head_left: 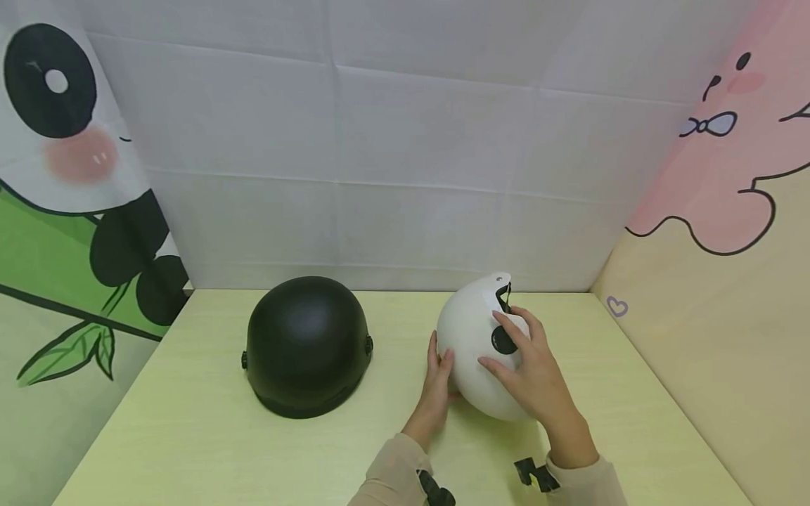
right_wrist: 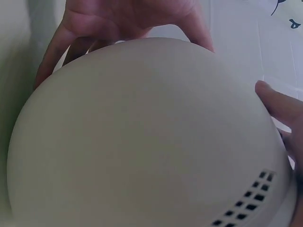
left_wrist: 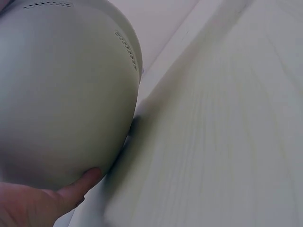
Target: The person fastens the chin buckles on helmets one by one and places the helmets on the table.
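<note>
A white helmet [head_left: 468,337] stands tipped on its side at the middle right of the pale table [head_left: 190,436], held between both hands. My left hand [head_left: 439,355] presses straight fingers against its left side; the left wrist view shows a finger of this hand [left_wrist: 71,189] under the white helmet's shell [left_wrist: 61,94]. My right hand [head_left: 509,344] is spread and curved over the right side, its fingers by a round black fitting [head_left: 503,340] and a black strap [head_left: 504,295]. In the right wrist view the right hand [right_wrist: 128,19] wraps the white helmet's dome [right_wrist: 142,142].
A black helmet [head_left: 306,344] sits dome up on the table to the left, a hand's width from the white one. A white backdrop [head_left: 405,176] closes the rear, and cartoon-printed panels [head_left: 715,281] close both sides. Bare tabletop lies in front of the black helmet.
</note>
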Motion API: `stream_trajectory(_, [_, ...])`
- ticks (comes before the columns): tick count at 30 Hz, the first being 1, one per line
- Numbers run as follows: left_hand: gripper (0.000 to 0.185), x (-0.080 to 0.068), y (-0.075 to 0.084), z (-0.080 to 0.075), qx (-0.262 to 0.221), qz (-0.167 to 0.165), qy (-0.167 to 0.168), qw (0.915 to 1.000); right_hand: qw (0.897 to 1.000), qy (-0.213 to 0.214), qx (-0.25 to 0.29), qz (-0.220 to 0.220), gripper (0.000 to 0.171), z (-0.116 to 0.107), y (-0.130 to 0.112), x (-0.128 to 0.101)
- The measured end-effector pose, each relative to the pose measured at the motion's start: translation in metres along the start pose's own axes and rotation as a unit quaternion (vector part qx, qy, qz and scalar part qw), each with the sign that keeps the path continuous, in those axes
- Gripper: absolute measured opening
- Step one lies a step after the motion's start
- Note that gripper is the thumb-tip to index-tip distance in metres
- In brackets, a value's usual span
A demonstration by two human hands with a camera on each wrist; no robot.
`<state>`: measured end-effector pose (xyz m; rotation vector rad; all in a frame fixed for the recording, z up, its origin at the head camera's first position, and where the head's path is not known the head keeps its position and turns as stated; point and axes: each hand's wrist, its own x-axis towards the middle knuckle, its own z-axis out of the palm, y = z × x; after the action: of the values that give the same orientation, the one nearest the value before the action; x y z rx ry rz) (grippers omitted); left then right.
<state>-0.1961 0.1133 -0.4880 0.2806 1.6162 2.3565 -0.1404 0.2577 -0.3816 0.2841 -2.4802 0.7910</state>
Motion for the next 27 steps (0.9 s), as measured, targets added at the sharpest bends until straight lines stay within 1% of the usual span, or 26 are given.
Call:
stream_trajectory(4, [0.071,0.001,0.000,0.000,0.008,0.005,0.000,1.0000,1.000,0.000,-0.003,0.014,0.065,0.001,0.001,0.001])
stream_trajectory(9, [0.071,0.003,0.000,0.001,0.019,0.010,-0.004,0.9998,0.999,0.003,0.010,0.044,0.060,0.003,0.003,0.002])
stream_trajectory(16, [0.073,0.001,0.001,0.001,0.024,0.023,-0.001,0.9995,0.999,0.022,0.030,0.039,0.058,0.006,0.006,0.002])
stream_trajectory(20, [0.071,0.000,0.006,0.002,0.040,0.020,0.005,0.9990,0.997,0.026,0.049,0.059,0.058,0.005,0.009,0.003])
stream_trajectory(23, [0.070,0.000,0.012,0.002,0.064,0.018,0.009,0.9977,0.994,0.028,0.064,0.078,0.058,0.003,0.009,0.003])
stream_trajectory(27, [0.070,0.001,0.018,0.004,0.103,0.030,0.024,0.9939,0.991,0.033,0.082,0.100,0.057,0.000,0.010,0.004])
